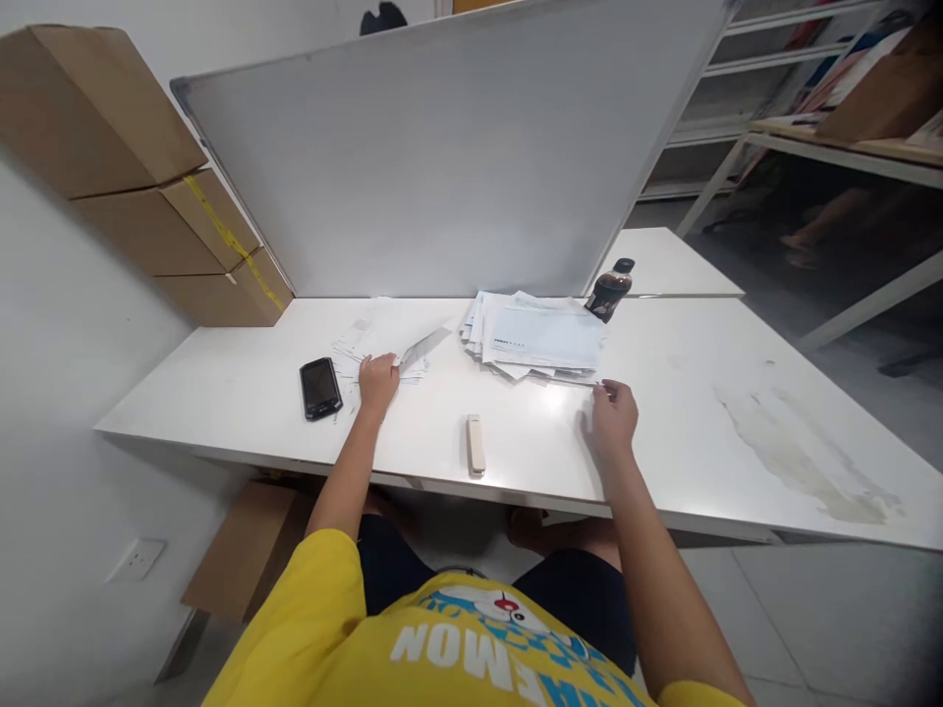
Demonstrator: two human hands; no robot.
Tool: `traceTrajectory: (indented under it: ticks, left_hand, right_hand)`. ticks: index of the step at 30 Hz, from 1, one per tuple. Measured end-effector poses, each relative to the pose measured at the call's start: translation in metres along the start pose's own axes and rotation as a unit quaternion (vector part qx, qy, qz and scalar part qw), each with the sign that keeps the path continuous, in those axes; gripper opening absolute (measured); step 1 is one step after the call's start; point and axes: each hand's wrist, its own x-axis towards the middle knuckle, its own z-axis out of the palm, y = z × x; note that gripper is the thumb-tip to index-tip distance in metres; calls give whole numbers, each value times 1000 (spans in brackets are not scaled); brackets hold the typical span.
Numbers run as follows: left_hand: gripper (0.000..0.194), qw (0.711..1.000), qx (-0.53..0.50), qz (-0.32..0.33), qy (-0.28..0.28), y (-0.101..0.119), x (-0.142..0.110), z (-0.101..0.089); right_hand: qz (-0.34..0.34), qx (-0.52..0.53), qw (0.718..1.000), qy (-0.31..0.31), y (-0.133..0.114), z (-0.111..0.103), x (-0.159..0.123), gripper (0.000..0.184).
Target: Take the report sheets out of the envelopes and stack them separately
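Observation:
My left hand (378, 383) is closed on a piece of paper (425, 346) that tilts up to the right above the table. Under and around that hand lie thin paper scraps (348, 355). On the right, my right hand (615, 414) pinches the end of a thin paper (575, 382), seen nearly edge-on along the front of a loose paper stack (549, 336). The stack's top sheet bears small dark print. Between my hands, closer to the front edge, lies a cream stapler (475, 442), touched by neither hand.
A black phone (320, 388) lies left of my left hand. Behind the stack's right end stands a dark drink bottle (611, 292). A whiteboard (442, 157) closes off the table's back, with cardboard boxes (177, 231) piled at the left. Greyish stains (803, 452) mark the table's right side.

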Motion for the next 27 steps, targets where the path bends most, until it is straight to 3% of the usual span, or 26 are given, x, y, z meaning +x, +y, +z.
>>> traceTrajectory:
  ticks: [3,5,7,9,11,13,17,20,23,27]
  left_hand:
    - [20,993,-88,-43,59,12,-18,-3]
    - [16,966,-181,-126,136,23,-34,-7]
    - [26,896,-296,-236,232,35,-51,-14]
    - [32,802,-426,-301,290,46,-67,-24]
    - [35,727,-541,-303,295,52,-83,-35]
    - [39,692,-598,-301,269,54,-97,-43]
    - [31,680,-589,-377,222,53,-121,-41]
    - [28,711,-565,-377,184,51,-136,-35]
    - [29,745,-542,-359,149,47,-148,-33]
    - [34,758,-522,-376,105,36,-161,-37]
  right_hand:
    - [-3,4,1000,4,1,0,0,36]
    - [-1,14,1000,7,1,0,-1,36]
    - [1,26,1000,7,1,-2,-3,35]
    - [-3,42,999,13,-1,-5,-6,33]
    - [-24,58,998,22,-5,-6,-11,30]
    - [-41,81,996,-5,-14,-4,-23,30]
    - [-54,82,966,-237,-42,15,-65,41]
    - [-45,56,934,-351,-58,35,-96,50]
    - [3,83,936,-341,-62,48,-110,58]
    - [26,87,951,-295,-59,43,-109,59]
